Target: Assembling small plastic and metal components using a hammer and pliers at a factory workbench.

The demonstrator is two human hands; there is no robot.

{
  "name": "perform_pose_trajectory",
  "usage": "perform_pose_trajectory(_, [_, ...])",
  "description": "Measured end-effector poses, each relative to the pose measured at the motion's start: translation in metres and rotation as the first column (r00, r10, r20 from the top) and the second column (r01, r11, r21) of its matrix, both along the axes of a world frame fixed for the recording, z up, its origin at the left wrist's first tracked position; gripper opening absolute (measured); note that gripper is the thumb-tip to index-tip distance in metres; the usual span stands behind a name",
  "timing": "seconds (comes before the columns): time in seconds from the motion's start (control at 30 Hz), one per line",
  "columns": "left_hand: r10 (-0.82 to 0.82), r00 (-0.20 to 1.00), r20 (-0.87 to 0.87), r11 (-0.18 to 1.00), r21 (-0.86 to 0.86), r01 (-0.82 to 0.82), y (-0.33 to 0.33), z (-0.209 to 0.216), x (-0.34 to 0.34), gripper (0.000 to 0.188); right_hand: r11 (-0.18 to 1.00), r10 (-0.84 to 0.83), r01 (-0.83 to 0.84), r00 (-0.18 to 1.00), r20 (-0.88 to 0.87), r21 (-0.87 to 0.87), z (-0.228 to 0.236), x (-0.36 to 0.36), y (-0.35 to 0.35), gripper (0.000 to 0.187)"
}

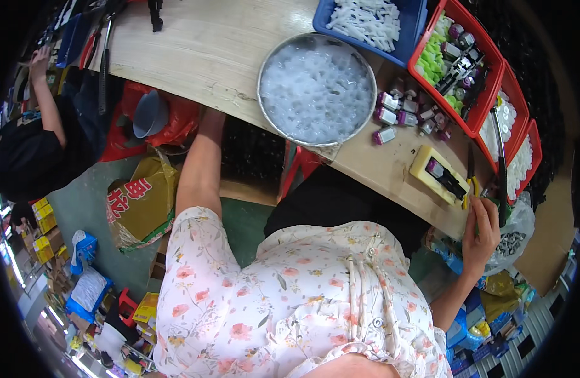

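My left forearm (pixel 199 167) reaches down to the near edge of the wooden table (pixel 208 50); the hand itself is hidden under that edge. My right hand (pixel 482 233) is raised at the table's right end, fingers closed around a small green part (pixel 476 217). It sits just below yellow-handled cutters (pixel 469 186) and next to a yellow block jig (pixel 438 173) that holds a dark piece. A round metal basin (pixel 268 53) full of clear plastic pieces stands on the table between my arms.
A blue tray (pixel 321 16) of white parts and red trays (pixel 476 123) of green, purple and white parts line the far side. Purple-and-grey parts (pixel 397 113) lie loose. Another person (pixel 32 132) sits at left. Bags and boxes (pixel 139 201) crowd the floor.
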State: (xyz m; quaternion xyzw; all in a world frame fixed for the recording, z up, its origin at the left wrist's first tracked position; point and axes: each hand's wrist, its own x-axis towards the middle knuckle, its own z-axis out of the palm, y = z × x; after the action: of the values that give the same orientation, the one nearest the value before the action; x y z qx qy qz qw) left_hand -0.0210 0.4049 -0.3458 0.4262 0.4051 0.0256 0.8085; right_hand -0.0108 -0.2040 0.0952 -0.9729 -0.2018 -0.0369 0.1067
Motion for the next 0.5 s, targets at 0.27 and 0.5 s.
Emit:
perform_pose_trajectory(0.27, [0.015, 0.978, 0.208, 1.000, -0.016, -0.012, -0.028, 0.013, -0.024, 0.053, 0.995, 0.101, -0.102, 0.992, 0.077, 0.012, 0.005, 0.013, 0.016, 0.024])
perform_pose_trajectory(0.5, [-0.346, 0.835, -0.428, 0.633, 0.550, 0.545, -0.099, 0.153, -0.045, 0.026, 0.982, 0.008, -0.021, 0.998, 0.069, 0.186, -0.010, -0.007, -0.003, 0.028])
